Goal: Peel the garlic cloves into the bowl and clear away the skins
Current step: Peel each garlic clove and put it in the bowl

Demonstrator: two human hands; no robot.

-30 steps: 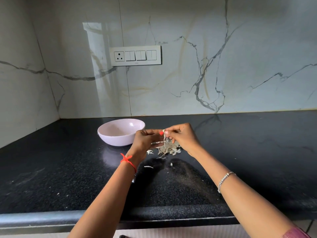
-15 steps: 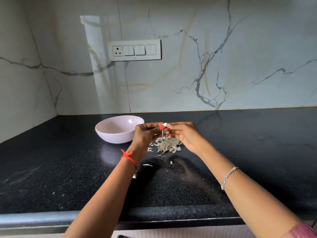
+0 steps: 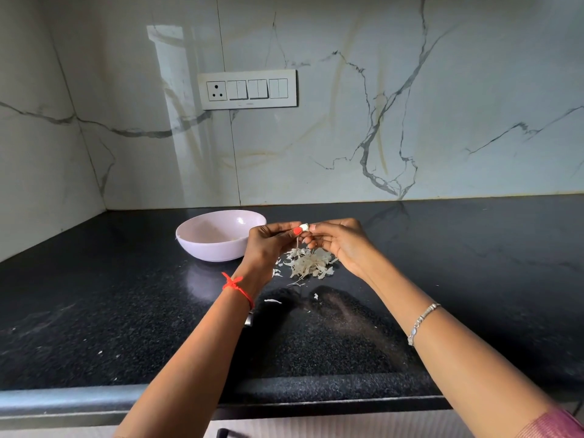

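- Counting first: you've got one bowl [image 3: 209, 251], one garlic clove [image 3: 305, 227] that I can see, one heap of skins [image 3: 311, 263], and two hands in the shot.
- The clove is up in the air between your hands, above the heap and just right of the bowl's rim. It's not touching the bowl.
- Your left hand [image 3: 268, 245] is curled in tight, with the thumb and fingertips pinching the clove's left end. The red thumbnail sits right against it.
- Your right hand [image 3: 343, 245] is doing the same from the other side, fingers bent and tips clamped on the clove's right end. Neither hand is slack, so both are gripping the same clove.
- One thin strip of skin [image 3: 297, 243] dangles from the clove, down toward the heap.
- The heap lies on the black counter [image 3: 474, 263] under your fingers, near the bowl but apart from it.
- A few stray flakes [image 3: 272, 300] are scattered on the counter nearer to you.
- The bowl is pale, upright and back left of your hands. There's something faint at the bottom, but I can't tell what or how many.
- Extras: one red thread [image 3: 237, 287] on your left wrist, one silver bracelet [image 3: 422, 322] on your right, and one switch plate [image 3: 249, 89] on the marble wall with one socket.
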